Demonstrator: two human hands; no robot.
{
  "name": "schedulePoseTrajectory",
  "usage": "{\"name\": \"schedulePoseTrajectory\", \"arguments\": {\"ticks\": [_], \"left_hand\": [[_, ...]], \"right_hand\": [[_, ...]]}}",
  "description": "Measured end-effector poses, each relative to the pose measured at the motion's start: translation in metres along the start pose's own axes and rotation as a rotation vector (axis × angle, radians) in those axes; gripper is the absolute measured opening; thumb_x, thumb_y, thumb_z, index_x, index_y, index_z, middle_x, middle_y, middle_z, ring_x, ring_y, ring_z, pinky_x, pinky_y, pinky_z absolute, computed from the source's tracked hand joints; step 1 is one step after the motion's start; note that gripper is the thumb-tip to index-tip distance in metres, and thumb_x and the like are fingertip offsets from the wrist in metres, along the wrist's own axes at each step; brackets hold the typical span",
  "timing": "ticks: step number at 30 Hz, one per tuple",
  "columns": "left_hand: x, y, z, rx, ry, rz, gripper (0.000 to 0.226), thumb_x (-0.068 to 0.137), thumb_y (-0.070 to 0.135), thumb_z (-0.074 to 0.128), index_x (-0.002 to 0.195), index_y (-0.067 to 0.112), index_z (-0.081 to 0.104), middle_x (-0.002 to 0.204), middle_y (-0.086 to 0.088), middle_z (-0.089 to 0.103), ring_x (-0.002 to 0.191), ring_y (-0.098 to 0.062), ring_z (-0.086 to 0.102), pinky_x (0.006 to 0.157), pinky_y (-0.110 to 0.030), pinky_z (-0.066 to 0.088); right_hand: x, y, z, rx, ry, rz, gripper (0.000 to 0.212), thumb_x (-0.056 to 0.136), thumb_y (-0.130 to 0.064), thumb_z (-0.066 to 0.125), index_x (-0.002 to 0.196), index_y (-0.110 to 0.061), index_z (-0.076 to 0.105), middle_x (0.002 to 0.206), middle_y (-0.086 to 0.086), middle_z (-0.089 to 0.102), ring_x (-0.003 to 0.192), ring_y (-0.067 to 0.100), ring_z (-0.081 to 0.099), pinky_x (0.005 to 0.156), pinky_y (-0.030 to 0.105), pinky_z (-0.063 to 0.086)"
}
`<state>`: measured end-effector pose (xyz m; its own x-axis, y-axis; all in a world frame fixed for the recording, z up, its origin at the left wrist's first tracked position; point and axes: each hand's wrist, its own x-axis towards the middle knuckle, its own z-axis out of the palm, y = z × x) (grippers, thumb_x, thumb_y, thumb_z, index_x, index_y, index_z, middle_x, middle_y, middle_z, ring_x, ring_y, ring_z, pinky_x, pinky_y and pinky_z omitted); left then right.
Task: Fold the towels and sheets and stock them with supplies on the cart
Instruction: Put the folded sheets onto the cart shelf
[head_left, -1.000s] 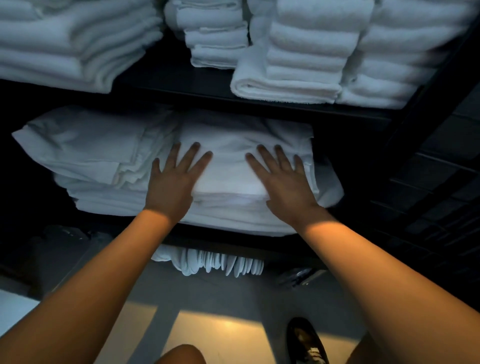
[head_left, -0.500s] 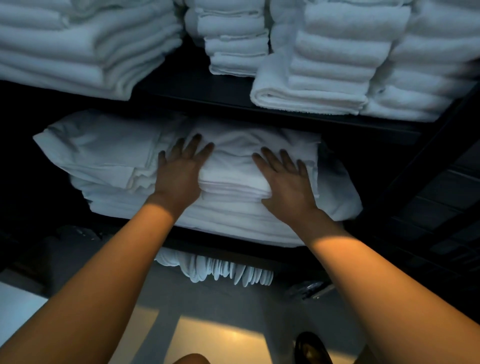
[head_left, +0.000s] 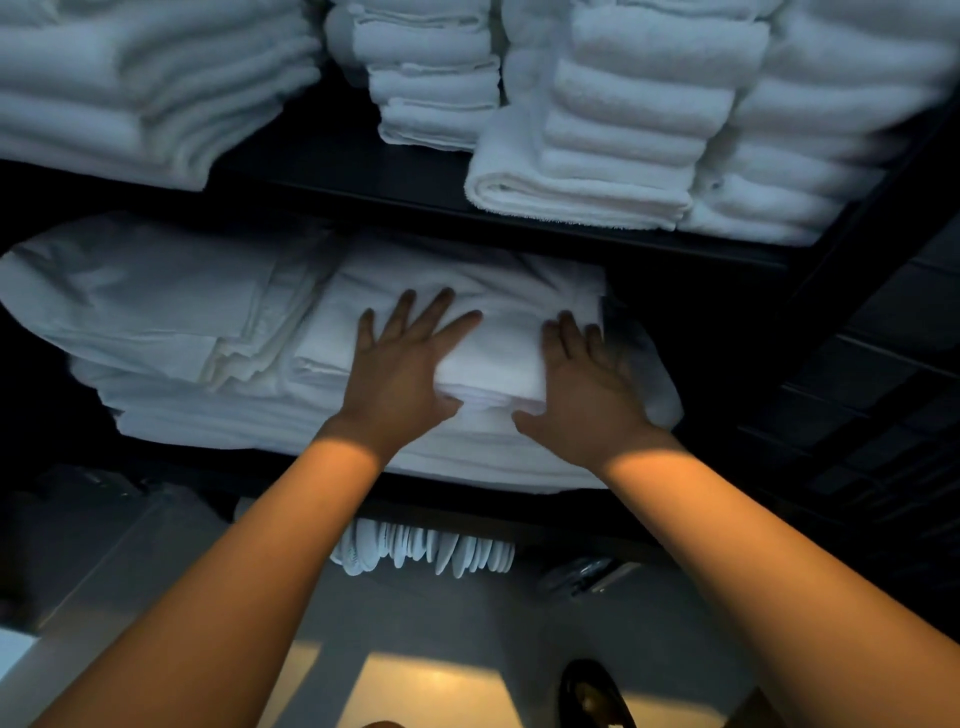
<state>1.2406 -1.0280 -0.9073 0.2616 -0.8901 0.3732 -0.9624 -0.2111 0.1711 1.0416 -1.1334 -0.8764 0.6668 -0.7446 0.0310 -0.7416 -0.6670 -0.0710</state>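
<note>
Nearest, a dark glossy shoe (head_left: 595, 696) is seen on the pale lit floor (head_left: 431, 691) at the bottom edge. Above it, a row of thin white slippers (head_left: 426, 553) is stood on edge under the dark lower shelf (head_left: 218, 467) of the cart.

On that shelf a folded white sheet bundle (head_left: 493, 343) is laid on top of a wider stack of flat white sheets (head_left: 156, 312). The left hand (head_left: 400, 364) is pressed flat on the bundle's left part, fingers straight and spread, tips pointed away toward the shelf's back. The right hand (head_left: 587, 384) is laid on the bundle's right end, fingers extended and slightly bent over its top; nothing is gripped. The bundle's near folded edge is framed between the two thumbs.

Farther up, thick folded white terry towels (head_left: 623, 130) are stacked in several piles on the dark upper shelf (head_left: 337, 166).
</note>
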Motion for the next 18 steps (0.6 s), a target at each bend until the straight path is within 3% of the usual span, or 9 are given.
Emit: {"name": "schedulePoseTrajectory", "arguments": {"ticks": [3, 7, 10, 13, 16, 18], "left_hand": [[-0.005, 0.001, -0.001, -0.019, -0.007, 0.002, 0.107, 0.072, 0.050, 0.080, 0.160, 0.047, 0.018, 0.172, 0.010, 0.008, 0.158, -0.028, 0.009, 0.122, -0.065, 0.012], [-0.023, -0.005, -0.007, -0.029, 0.005, 0.002, 0.102, 0.079, 0.059, 0.075, 0.161, 0.044, 0.016, 0.171, 0.006, 0.014, 0.157, -0.027, 0.014, 0.124, -0.060, 0.012], [-0.045, -0.010, -0.013, 0.014, -0.012, -0.020, 0.097, 0.085, 0.059, 0.070, 0.162, 0.040, 0.015, 0.171, 0.004, 0.015, 0.158, -0.027, 0.010, 0.126, -0.056, 0.008], [-0.067, -0.012, -0.023, -0.001, 0.022, -0.065, 0.086, 0.089, 0.057, 0.065, 0.161, 0.035, 0.025, 0.169, 0.002, 0.023, 0.157, -0.027, 0.013, 0.125, -0.059, 0.007], [-0.090, -0.015, -0.035, -0.011, 0.115, -0.155, 0.078, 0.087, 0.054, 0.069, 0.156, 0.029, 0.041, 0.163, -0.002, 0.038, 0.154, -0.029, 0.026, 0.121, -0.065, 0.018], [-0.103, -0.021, -0.045, 0.029, 0.108, -0.256, 0.079, 0.084, 0.056, 0.070, 0.154, 0.030, 0.043, 0.161, -0.001, 0.040, 0.151, -0.030, 0.030, 0.119, -0.065, 0.023]], "right_hand": [[-0.008, -0.017, 0.005, -0.017, 0.087, -0.089, 0.108, 0.088, -0.050, 0.067, 0.164, -0.016, -0.002, 0.172, 0.009, -0.005, 0.158, 0.035, -0.002, 0.123, 0.064, 0.011], [-0.010, -0.024, 0.007, 0.009, 0.095, -0.333, 0.100, 0.093, -0.041, 0.065, 0.165, -0.027, -0.003, 0.173, -0.001, -0.008, 0.159, 0.025, -0.007, 0.126, 0.057, 0.004], [-0.012, -0.029, 0.010, -0.027, 0.066, -0.318, 0.101, 0.095, -0.043, 0.063, 0.164, -0.027, -0.008, 0.172, -0.002, -0.013, 0.158, 0.024, -0.012, 0.127, 0.056, 0.002], [-0.012, -0.048, 0.006, 0.035, 0.072, -0.332, 0.095, 0.096, -0.050, 0.059, 0.165, -0.026, -0.002, 0.173, 0.000, -0.009, 0.158, 0.026, -0.012, 0.126, 0.058, 0.001], [-0.014, -0.076, 0.004, 0.084, 0.089, -0.429, 0.092, 0.095, -0.051, 0.059, 0.164, -0.030, 0.002, 0.172, -0.002, -0.006, 0.158, 0.024, -0.012, 0.127, 0.055, -0.003], [-0.014, -0.097, 0.002, 0.126, 0.079, -0.472, 0.091, 0.095, -0.052, 0.058, 0.164, -0.030, 0.003, 0.172, -0.002, -0.007, 0.158, 0.023, -0.013, 0.127, 0.053, -0.004]]}}
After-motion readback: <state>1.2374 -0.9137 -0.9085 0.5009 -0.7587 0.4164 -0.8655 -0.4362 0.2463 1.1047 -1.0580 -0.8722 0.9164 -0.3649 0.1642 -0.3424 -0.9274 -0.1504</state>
